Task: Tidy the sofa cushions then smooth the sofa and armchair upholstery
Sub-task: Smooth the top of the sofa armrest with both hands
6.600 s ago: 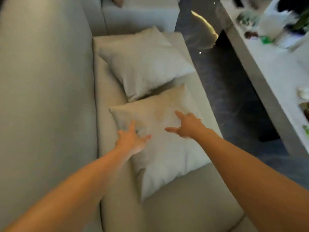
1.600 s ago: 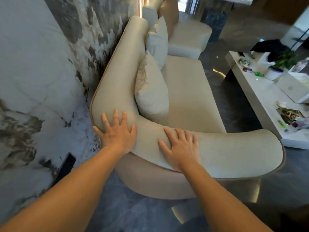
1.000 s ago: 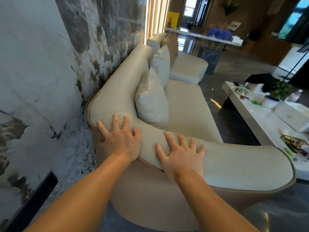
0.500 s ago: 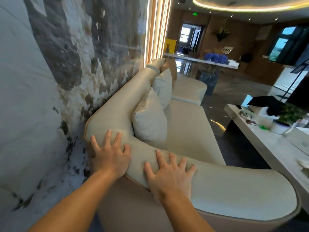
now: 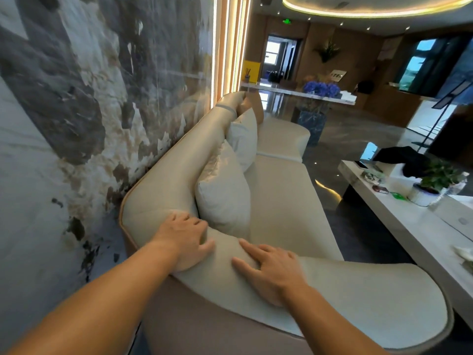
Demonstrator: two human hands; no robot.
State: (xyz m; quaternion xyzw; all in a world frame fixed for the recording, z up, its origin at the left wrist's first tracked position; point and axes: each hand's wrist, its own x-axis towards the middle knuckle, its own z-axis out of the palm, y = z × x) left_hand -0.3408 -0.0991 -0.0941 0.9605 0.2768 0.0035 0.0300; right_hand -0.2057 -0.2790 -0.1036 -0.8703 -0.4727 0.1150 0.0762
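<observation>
A cream sofa (image 5: 284, 206) runs away from me along the marble wall. Two cream cushions stand upright against its backrest, the near cushion (image 5: 225, 190) and the far cushion (image 5: 244, 135). My left hand (image 5: 184, 239) lies palm down on the corner where backrest meets armrest, fingers curled slightly over the edge beside the near cushion. My right hand (image 5: 273, 270) rests flat on the curved armrest (image 5: 371, 301), fingers spread. Neither hand holds anything. A cream armchair (image 5: 281, 137) sits beyond the sofa's far end.
A long white coffee table (image 5: 399, 226) stands to the right of the sofa with a potted plant (image 5: 435, 180), a black cloth and small items on it. Dark glossy floor lies between them. The marble wall (image 5: 76, 124) is tight against the sofa's back.
My left hand has slid right along the sofa corner toward the near cushion, its fingers now curled. My right hand has shifted right along the armrest. The camera has tilted up.
</observation>
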